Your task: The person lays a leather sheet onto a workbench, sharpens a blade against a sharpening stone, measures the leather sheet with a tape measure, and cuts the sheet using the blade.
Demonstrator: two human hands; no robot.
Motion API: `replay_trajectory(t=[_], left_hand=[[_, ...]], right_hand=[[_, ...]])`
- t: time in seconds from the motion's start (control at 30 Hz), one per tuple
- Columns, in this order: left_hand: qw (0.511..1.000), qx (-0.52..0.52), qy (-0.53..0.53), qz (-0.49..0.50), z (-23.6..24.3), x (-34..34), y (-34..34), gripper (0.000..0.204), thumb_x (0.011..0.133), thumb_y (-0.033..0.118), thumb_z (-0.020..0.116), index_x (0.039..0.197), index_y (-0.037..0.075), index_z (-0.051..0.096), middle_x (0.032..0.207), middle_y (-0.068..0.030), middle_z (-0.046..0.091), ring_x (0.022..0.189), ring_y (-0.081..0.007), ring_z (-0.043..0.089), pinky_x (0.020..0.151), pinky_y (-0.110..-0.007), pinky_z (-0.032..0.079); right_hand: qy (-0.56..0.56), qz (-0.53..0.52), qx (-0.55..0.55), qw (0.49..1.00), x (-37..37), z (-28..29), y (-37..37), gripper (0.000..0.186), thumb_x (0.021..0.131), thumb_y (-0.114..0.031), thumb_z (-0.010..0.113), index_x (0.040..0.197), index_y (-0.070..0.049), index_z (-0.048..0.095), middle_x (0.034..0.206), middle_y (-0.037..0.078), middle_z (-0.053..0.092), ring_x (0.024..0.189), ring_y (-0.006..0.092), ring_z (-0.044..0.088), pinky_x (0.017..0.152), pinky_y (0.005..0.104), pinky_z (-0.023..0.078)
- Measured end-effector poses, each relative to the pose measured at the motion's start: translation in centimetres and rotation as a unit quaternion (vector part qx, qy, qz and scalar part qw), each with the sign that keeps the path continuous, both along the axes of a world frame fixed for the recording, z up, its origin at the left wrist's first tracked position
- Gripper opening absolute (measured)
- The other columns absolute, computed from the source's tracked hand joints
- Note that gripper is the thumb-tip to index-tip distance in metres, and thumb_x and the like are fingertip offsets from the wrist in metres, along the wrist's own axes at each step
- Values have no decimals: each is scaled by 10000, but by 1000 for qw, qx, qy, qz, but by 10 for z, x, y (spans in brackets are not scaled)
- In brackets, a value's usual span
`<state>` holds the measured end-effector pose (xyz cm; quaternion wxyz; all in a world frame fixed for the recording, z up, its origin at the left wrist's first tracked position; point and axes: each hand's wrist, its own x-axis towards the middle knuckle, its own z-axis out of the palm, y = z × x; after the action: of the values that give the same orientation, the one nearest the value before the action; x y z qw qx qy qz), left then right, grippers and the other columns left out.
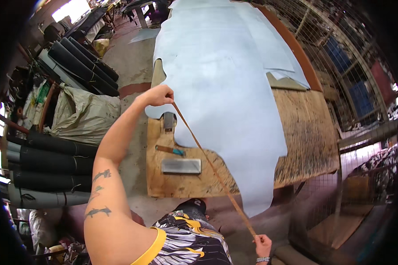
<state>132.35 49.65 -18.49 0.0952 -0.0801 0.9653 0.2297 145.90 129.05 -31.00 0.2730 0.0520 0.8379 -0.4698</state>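
My left hand (162, 95) is closed on the upper end of a long, thin brown strip (214, 170), over the left edge of a large pale blue-white hide (225, 79). My right hand (262, 245), low at the right, is closed on the strip's lower end. The strip runs taut diagonally across the hide's lower left part. The hide lies on a worn wooden table (305, 128) and hangs over its near edge. Left of the hide on the wood are a grey rectangular block (181, 166), a tool with a teal part (178, 151) and another grey piece (168, 123).
Dark rolls (53, 159) are stacked along the left, with a pale sack (84, 115) among them and more rolls (79, 62) behind. A concrete floor aisle (128, 48) runs beside the table. Along the right stands a wire mesh fence (340, 53) with blue bins behind it.
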Motion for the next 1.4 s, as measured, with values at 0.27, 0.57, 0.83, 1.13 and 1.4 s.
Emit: replay_trajectory(t=[0.27,0.57,0.83,1.13,1.4], left_hand=[[981,-97,-23,166,-98,-164,-91,151,838,144,667,941,74,752,989,-172,747,973,-346,714,838,-459,568],[937,-241,66,243,-101,-284,-199,258,861,160,698,1110,93,680,1258,-148,658,1195,-347,616,944,-488,523],[948,-153,173,220,-194,-251,-119,663,1007,452,554,1540,89,402,1590,-194,379,1495,-407,301,1202,-517,297],[972,-160,113,129,-199,-330,-126,655,1081,476,367,1602,86,294,1684,-78,260,1573,-294,160,1275,-521,148],[951,-184,127,212,-202,-337,-129,677,1059,550,371,1609,159,316,1682,-33,278,1576,-273,161,1272,-517,122]], right_hand=[[-47,100,9,994,-121,36,-129,157,989,-160,684,949,-10,710,784,7,681,732,99,612,687,264,499],[-182,79,-26,980,-234,1,-263,193,992,-165,681,988,27,671,793,42,716,664,72,633,616,231,498],[-166,48,-10,985,-237,-20,-293,200,983,-150,694,981,48,664,804,56,714,725,105,668,690,258,548],[-142,14,-50,989,-239,-25,-318,197,1001,-134,672,1000,62,652,837,78,720,761,115,674,726,262,547],[-171,26,-38,984,-243,-28,-318,201,993,-119,671,1033,78,672,854,87,740,781,116,697,742,267,569]])
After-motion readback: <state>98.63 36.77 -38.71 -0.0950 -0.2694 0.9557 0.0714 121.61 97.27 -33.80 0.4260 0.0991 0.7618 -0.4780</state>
